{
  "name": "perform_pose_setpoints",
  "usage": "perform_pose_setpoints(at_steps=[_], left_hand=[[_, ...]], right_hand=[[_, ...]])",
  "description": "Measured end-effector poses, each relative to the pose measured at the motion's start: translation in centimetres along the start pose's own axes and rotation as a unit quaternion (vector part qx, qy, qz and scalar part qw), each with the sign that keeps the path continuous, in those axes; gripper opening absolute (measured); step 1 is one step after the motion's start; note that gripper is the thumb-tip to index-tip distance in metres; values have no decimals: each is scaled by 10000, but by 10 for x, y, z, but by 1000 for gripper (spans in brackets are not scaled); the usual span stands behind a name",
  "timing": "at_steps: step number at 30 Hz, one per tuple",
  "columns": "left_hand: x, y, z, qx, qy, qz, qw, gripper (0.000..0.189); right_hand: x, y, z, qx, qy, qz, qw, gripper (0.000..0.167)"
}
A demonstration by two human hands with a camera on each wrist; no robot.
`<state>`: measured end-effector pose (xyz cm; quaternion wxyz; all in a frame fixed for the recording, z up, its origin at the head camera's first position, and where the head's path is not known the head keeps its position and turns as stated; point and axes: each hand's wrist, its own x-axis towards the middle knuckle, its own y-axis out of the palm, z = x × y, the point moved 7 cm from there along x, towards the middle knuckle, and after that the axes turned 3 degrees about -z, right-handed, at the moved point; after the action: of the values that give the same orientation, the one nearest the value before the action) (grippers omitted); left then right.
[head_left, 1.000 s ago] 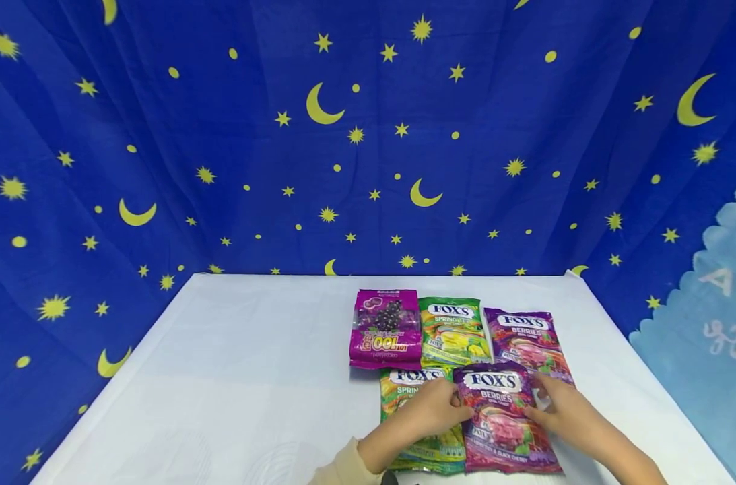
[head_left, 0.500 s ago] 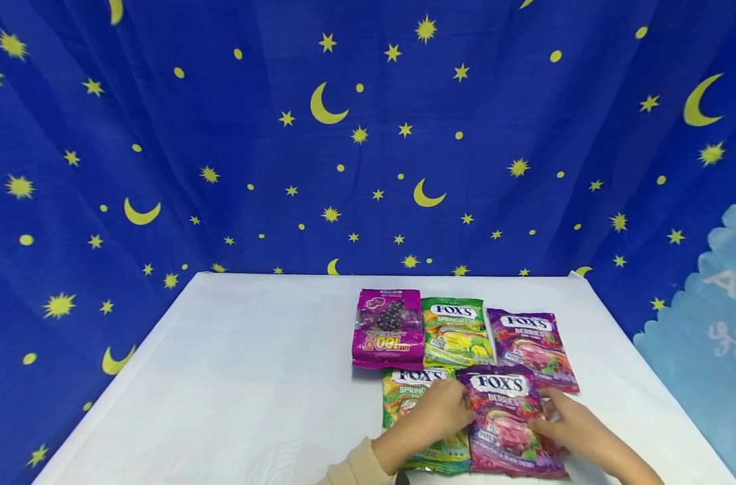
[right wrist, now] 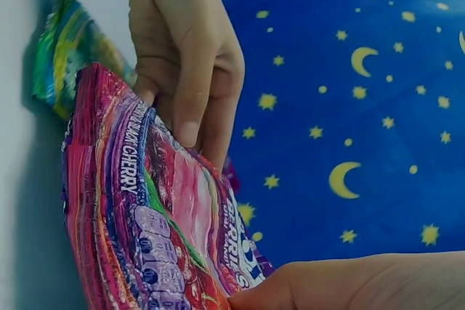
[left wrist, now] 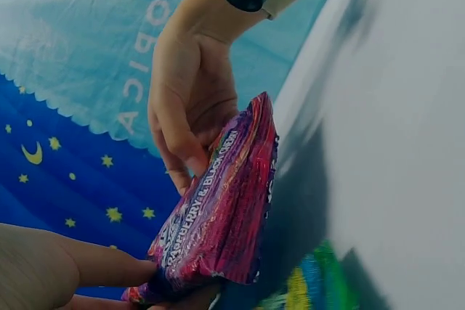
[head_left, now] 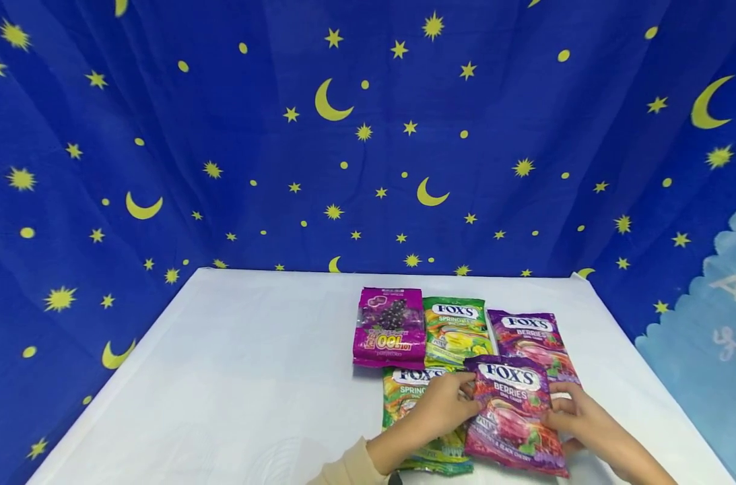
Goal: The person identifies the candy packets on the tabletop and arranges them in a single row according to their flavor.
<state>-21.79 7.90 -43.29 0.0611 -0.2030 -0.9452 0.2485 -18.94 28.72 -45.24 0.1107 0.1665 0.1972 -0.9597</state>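
Note:
A purple Fox's Berries candy bag (head_left: 514,414) is held between both hands at the front right. My left hand (head_left: 445,407) pinches its left edge, and my right hand (head_left: 576,419) grips its right edge. In the left wrist view the bag (left wrist: 218,208) is tilted, its lower end raised over the white surface with a shadow beneath. Under my left forearm lies a green Fox's Spring Tea candy bag (head_left: 431,455), partly covered. Behind the held bag, a second purple Fox's Berries bag (head_left: 534,343) is partly hidden by it.
A magenta candy bag with grapes printed on it (head_left: 388,327) and another green Fox's bag (head_left: 458,330) lie side by side at the back. The white table (head_left: 252,370) extends left. A blue star-and-moon curtain (head_left: 368,168) encloses the table's back and sides.
The held Berries bag has shifted slightly right and up off the table, its top edge now overlapping the bag behind. Both hands moved with it; the view shifted a little.

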Motion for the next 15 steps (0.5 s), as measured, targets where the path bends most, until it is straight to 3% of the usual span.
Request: perform_pose_setpoints(at_steps=[11,15], left_hand=[[-6,-28,8,-575,-85,-109,9982,49],[-9,-42,11,-493,-20,-256,9985,49]], right_hand=[[-2,15,27,224,-451,-194,9985,69],[1,26,35,384,-642,-303,9967,69]])
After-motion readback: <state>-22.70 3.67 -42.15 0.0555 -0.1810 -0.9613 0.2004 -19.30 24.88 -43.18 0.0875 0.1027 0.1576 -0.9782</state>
